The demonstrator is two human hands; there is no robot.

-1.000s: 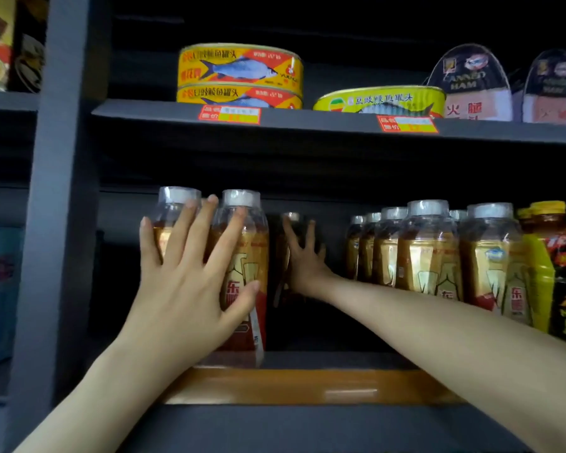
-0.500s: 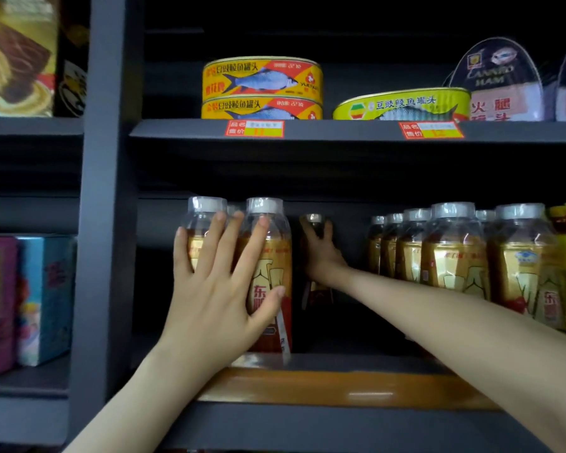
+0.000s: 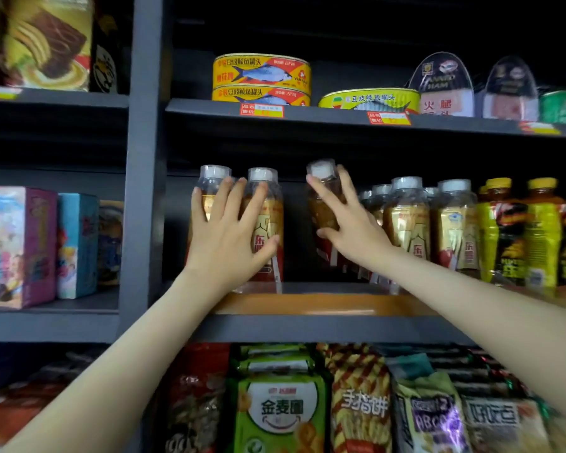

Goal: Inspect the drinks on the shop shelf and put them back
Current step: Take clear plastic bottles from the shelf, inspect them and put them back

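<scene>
Dark grey shelving, divided into two bays by a broad upright post (image 3: 144,158). The middle shelf carried an orange wooden lip (image 3: 324,304). The upper shelf edge (image 3: 324,115) bore price tags (image 3: 262,110). Recesses were dim.

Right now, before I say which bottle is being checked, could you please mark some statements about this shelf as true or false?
1. The right hand grips the middle bottle, which has a white cap. True.
2. The left hand hangs free of the shelf. False: it rests with spread fingers on the two left bottles.
3. The fish cans stand on the shelf above the drinks. True.
4. The far right bottles have white caps. False: their caps are yellow.
</scene>
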